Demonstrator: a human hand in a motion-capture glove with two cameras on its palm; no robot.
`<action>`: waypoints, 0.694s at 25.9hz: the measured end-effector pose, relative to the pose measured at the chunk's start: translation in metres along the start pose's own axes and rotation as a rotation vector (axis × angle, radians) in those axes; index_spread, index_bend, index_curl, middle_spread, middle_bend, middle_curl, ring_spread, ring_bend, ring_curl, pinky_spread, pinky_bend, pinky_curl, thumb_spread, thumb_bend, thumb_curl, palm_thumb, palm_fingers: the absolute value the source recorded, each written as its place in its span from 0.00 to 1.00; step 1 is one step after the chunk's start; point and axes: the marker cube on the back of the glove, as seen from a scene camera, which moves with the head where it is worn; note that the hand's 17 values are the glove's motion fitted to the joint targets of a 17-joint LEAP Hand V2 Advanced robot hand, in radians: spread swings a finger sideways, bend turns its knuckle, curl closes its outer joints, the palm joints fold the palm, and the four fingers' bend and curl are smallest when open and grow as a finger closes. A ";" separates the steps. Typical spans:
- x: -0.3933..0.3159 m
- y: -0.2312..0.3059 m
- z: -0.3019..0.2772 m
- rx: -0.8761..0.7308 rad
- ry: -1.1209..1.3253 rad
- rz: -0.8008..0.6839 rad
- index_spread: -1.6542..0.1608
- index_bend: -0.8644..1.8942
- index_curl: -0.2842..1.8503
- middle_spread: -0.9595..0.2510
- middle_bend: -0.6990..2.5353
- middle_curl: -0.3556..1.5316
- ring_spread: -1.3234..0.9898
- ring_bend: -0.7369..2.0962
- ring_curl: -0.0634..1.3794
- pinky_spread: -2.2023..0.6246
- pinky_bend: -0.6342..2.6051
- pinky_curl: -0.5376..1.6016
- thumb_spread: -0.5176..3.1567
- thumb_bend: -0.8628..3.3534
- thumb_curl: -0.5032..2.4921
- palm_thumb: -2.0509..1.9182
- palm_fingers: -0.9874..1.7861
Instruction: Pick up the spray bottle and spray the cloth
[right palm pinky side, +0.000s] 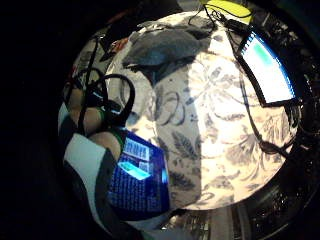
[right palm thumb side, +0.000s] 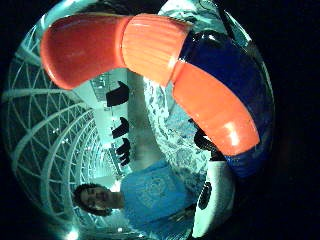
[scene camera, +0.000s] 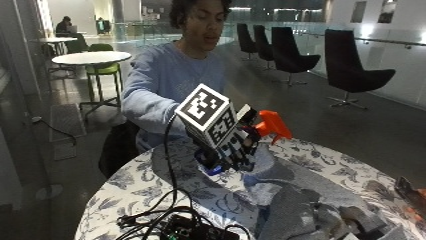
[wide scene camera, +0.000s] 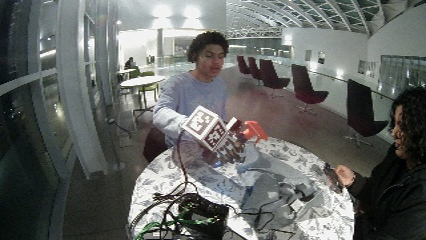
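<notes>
The right hand (scene camera: 233, 145) has its fingers closed around the spray bottle (scene camera: 269, 125), raised above the counter (scene camera: 133, 190); if the nozzle points beyond the grey cloth (scene camera: 293, 200), the spray may miss it.

A large public atrium or lounge hall is shown: a round table (wide scene camera: 166, 190) under a flowered cloth, rows of dark armchairs (wide scene camera: 307, 89) along a glass railing, café tables (wide scene camera: 143, 80) behind, and an arched glazed roof (wide scene camera: 299, 15) overhead.

No legible text or labels.
</notes>
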 end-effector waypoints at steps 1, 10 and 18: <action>-0.001 -0.001 0.001 -0.018 0.012 0.014 0.79 0.36 0.27 0.74 0.28 0.41 0.55 0.46 0.30 0.79 0.32 0.42 0.32 0.20 0.36 0.78 0.76; -0.015 -0.011 0.006 -0.083 0.114 0.094 0.79 0.35 0.27 0.75 0.28 0.41 0.55 0.46 0.30 0.79 0.32 0.42 0.32 0.20 0.37 0.78 0.76; -0.021 -0.015 0.015 -0.150 0.203 0.126 0.79 0.35 0.27 0.75 0.28 0.41 0.55 0.46 0.31 0.79 0.32 0.42 0.32 0.20 0.37 0.78 0.76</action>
